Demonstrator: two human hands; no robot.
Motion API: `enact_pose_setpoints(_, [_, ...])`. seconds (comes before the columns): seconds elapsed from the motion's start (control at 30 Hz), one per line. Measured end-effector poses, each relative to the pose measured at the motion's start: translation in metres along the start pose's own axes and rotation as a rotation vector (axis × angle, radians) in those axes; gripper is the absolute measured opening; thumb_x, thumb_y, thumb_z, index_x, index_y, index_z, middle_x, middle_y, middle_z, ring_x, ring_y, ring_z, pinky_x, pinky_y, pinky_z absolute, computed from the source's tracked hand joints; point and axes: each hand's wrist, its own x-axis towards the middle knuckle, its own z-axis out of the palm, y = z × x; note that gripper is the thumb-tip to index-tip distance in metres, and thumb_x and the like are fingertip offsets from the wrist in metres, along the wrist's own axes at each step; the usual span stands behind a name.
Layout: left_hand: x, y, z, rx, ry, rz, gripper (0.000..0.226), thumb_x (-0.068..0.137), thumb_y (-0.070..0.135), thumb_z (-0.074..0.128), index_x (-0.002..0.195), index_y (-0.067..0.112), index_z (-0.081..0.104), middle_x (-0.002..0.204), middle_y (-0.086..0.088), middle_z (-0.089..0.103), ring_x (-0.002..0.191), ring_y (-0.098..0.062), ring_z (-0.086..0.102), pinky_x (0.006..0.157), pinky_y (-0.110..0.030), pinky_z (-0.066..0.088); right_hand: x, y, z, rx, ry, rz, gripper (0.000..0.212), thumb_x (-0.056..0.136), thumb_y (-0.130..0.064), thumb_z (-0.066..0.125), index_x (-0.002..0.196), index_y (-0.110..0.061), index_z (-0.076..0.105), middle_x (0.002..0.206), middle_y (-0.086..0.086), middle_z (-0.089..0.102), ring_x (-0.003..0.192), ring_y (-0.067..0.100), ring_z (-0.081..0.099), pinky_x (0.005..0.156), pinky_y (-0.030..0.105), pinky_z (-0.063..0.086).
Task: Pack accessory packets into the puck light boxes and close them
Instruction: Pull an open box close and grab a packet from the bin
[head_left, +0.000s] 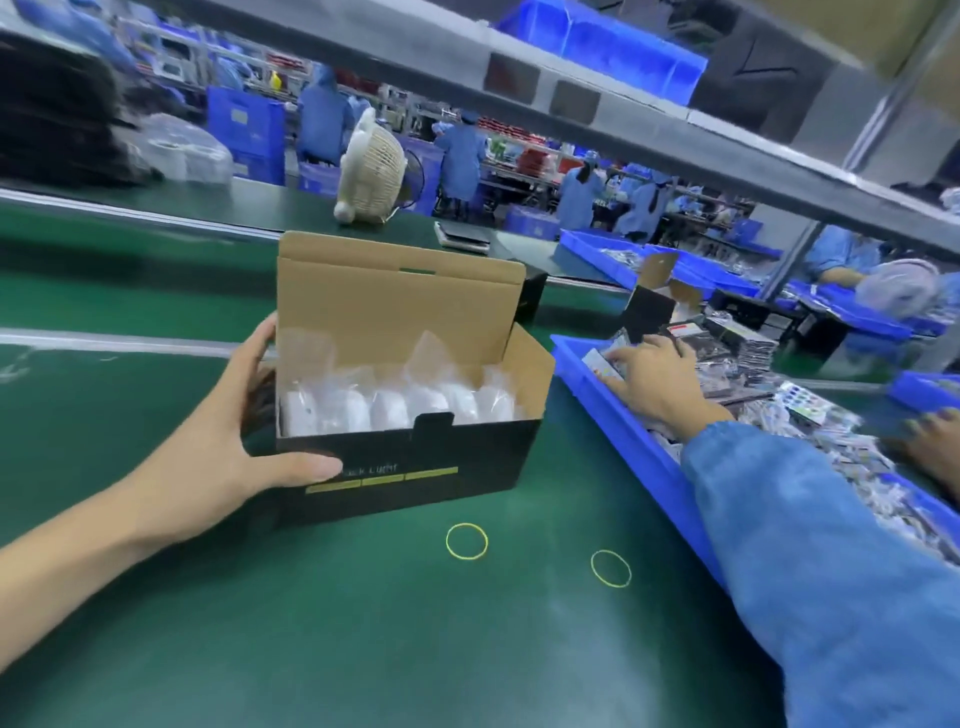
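Observation:
A black puck light box (415, 457) stands on the green belt with its brown lid flap upright. Inside it are several white puck lights in clear bags (395, 405). My left hand (249, 441) grips the box's left end, thumb across the front. My right hand (654, 379) reaches into the blue tray (613, 415) on the right and lies on the pile of accessory packets (608, 364), fingers spread over one packet. Whether the packet is pinched is unclear.
Two yellow rubber bands (466, 541) (611, 568) lie on the belt in front of the box. Another person's hand (935, 441) rests at the tray's far right. A cream desk fan (371, 169) and more blue bins (597, 249) stand behind.

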Motion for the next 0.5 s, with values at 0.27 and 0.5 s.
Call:
enact_pose_setpoints(0.27, [-0.004,0.008,-0.001,-0.042,-0.035,-0.009,0.129,0.059,0.03,0.099,0.153,0.059,0.016,0.139,0.039,0.05,0.126,0.017,0.049,0.093,-0.01,0.042,-0.017,0.033,-0.036,0.45,0.176,0.329,0.019,0.089,-0.039,0.061,0.102,-0.026,0.058,0.104,0.016,0.067,0.103,0.035,0.059,0.093,0.043,0.045])
enact_pose_setpoints(0.5, [-0.004,0.009,-0.001,-0.071,-0.043,-0.002,0.128,0.057,0.031,0.095,0.152,0.06,0.016,0.147,0.029,0.048,0.132,0.013,0.047,0.105,-0.021,0.038,-0.03,0.021,-0.024,0.417,0.043,0.212,0.051,0.092,-0.031,0.06,0.135,-0.013,0.041,0.119,0.019,0.061,0.11,0.038,0.055,0.092,0.043,0.044])
